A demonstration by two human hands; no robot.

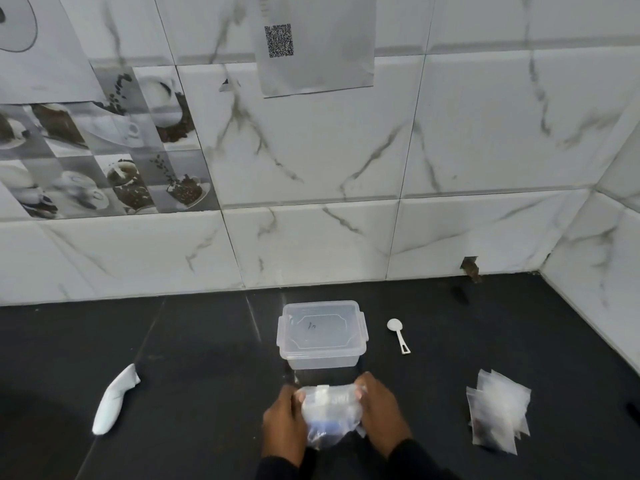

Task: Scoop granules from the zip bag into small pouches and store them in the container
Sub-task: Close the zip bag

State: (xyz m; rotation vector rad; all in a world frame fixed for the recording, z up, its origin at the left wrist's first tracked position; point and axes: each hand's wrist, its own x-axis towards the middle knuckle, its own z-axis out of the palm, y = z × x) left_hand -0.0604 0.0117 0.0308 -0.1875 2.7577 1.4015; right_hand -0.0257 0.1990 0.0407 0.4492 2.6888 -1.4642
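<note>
You hold the zip bag (327, 415) low over the dark tabletop (207, 375), just in front of the container (322, 337). Your left hand (284, 420) and right hand (381, 410) each have their fingers curled onto an end of the bag's top edge, pinching it. Whether the seal is parted cannot be told. Something bluish shows inside, but the granules themselves are not made out.

Findings on progress:
- The container stands with its lid seated and looks empty through the clear plastic, so no pouch appears to be stored.
- The scoop (398, 332) lies bowl-up to the right of the container, apart from both hands.
- The small pouches (498, 415) sit in a flat, loose stack well to the right — none looks filled.
- A white object (114, 400) lies well to the left; its purpose is unclear.

Assessment: the work stands at its opening step — getting the bag open. Scooping, filling, sealing, unlidding the container and storing all appear to remain.
</note>
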